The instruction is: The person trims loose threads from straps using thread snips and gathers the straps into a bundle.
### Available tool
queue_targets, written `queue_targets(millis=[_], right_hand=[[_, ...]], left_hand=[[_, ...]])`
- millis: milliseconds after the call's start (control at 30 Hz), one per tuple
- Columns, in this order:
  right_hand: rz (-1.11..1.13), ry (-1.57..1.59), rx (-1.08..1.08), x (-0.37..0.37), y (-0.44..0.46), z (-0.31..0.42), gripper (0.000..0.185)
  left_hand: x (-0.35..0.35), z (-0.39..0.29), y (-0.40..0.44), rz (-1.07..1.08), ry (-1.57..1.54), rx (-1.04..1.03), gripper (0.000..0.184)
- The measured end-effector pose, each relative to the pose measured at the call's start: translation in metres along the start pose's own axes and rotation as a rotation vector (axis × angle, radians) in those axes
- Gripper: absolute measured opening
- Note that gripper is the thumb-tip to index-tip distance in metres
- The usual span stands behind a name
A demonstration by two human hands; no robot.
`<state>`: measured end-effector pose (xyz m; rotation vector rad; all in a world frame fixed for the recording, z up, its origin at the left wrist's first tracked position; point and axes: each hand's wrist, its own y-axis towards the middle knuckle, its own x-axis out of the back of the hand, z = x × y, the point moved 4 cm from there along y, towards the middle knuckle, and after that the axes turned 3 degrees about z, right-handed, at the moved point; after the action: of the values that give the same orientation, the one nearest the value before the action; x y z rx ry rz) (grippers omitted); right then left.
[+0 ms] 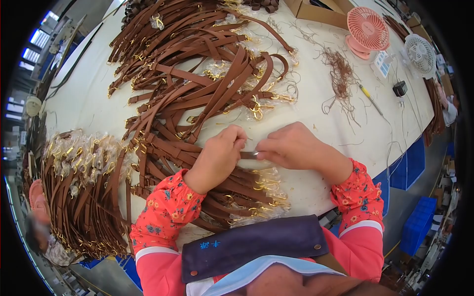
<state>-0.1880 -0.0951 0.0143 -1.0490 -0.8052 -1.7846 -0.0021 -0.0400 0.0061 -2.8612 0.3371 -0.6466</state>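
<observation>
A brown leather strap spans the short gap between my hands. My left hand is closed, its fingers pinched round one part of the strap. My right hand pinches the strap's other end between thumb and fingers. A small shiny spot shows at those fingertips; what it is I cannot make out. Under my left forearm lies a bundle of brown straps with gold clips in clear plastic wrap. Beyond my hands, a large heap of similar straps covers the table.
At the left lies another strap pile. To the right are tangled brown threads, a yellow-handled tool with a cord, and a small black box. A pink fan, white fan and cardboard box stand farther back. Blue crates sit below the table.
</observation>
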Motion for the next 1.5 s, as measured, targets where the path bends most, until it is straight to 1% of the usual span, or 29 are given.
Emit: queue_targets(millis=[67,100,200,300,367,400,467,500,567,600,667,700,767,867,900,967,1000,1033,1067,1133,1167,1233,1300,1333,1400,1433,1500], right_hand=[[-0.021,0.053,-0.047,0.003,-0.002,-0.009,0.022],[-0.048,0.032,-0.095,0.008,-0.003,-0.013,0.022],[-0.122,-0.066,-0.217,0.024,-0.010,-0.027,0.023],[-0.173,-0.176,-0.262,0.036,-0.014,-0.044,0.022],[-0.194,-0.186,-0.248,0.043,-0.013,-0.043,0.021],[-0.261,-0.233,-0.161,0.047,-0.009,-0.038,0.020],[-0.395,-0.331,-0.002,0.053,-0.006,-0.023,0.020],[-0.383,-0.254,0.008,0.049,-0.005,-0.018,0.021],[-0.353,-0.110,0.019,0.033,-0.004,-0.015,0.022],[-0.283,0.005,0.046,0.023,-0.003,-0.012,0.023],[-0.136,0.236,0.091,0.004,0.004,-0.003,0.026],[-0.095,0.297,0.074,0.000,0.009,0.002,0.029],[-0.005,0.422,0.039,-0.010,0.018,0.011,0.036],[0.150,0.778,-0.105,-0.026,0.037,0.013,0.048],[0.180,0.882,-0.114,-0.034,0.044,0.013,0.051],[0.256,1.089,-0.134,-0.049,0.061,0.016,0.056],[0.307,1.095,-0.108,-0.050,0.069,0.022,0.056],[0.355,1.102,-0.086,-0.050,0.077,0.028,0.057],[0.401,1.108,-0.068,-0.051,0.083,0.033,0.057],[0.431,1.094,-0.047,-0.056,0.094,0.041,0.054],[0.441,1.087,-0.042,-0.057,0.097,0.044,0.052],[0.542,1.175,-0.089,-0.053,0.102,0.060,0.048],[0.589,1.240,-0.123,-0.057,0.106,0.073,0.040],[0.582,1.239,-0.146,-0.057,0.108,0.075,0.041],[0.566,1.239,-0.191,-0.055,0.112,0.080,0.043],[0.529,1.183,-0.227,-0.059,0.115,0.079,0.051],[0.413,0.988,-0.115,-0.055,0.120,0.087,0.057]], left_hand=[[0.002,0.003,-0.001,-0.107,0.002,-0.141,0.015],[0.003,0.005,-0.002,-0.164,0.004,-0.210,0.015],[0.006,-0.005,-0.003,-0.231,0.456,-0.585,0.010],[0.003,-0.009,-0.011,0.200,0.387,-0.439,0.009],[0.003,-0.011,-0.016,0.364,0.353,-0.365,0.013],[0.003,-0.011,-0.019,0.442,0.329,-0.329,0.015],[0.005,-0.015,-0.026,0.361,0.403,-0.340,0.014],[0.006,-0.016,-0.030,0.326,0.439,-0.350,0.013],[0.017,-0.018,-0.046,0.057,0.526,-0.538,0.015],[0.023,-0.021,-0.058,-0.074,0.569,-0.633,0.016],[0.041,-0.022,-0.085,-0.141,0.520,-0.520,0.021],[0.049,-0.020,-0.102,-0.173,0.494,-0.463,0.024],[0.061,-0.003,-0.141,-0.345,0.415,-0.325,0.030],[0.059,0.019,-0.202,-0.647,0.313,-0.129,0.037],[0.053,0.027,-0.221,-0.756,0.278,-0.066,0.039],[0.031,0.064,-0.249,-0.801,-0.103,0.056,0.048],[0.018,0.076,-0.261,-0.816,-0.297,0.109,0.054],[0.001,0.073,-0.263,-0.796,-0.507,0.083,0.057],[-0.014,0.076,-0.263,-0.736,-0.651,0.084,0.062],[-0.040,0.061,-0.252,-0.729,-0.912,0.026,0.067],[-0.045,0.059,-0.247,-0.762,-1.000,0.005,0.068],[-0.048,0.055,-0.234,-0.809,-1.171,-0.036,0.070],[-0.047,0.056,-0.214,-0.779,-1.285,-0.094,0.067],[-0.045,0.057,-0.205,-0.763,-1.340,-0.124,0.066],[-0.037,0.054,-0.186,-0.606,-1.394,-0.163,0.055],[-0.035,0.053,-0.179,-0.524,-1.419,-0.174,0.050],[-0.030,0.059,-0.162,-0.557,-1.381,-0.107,0.043]])
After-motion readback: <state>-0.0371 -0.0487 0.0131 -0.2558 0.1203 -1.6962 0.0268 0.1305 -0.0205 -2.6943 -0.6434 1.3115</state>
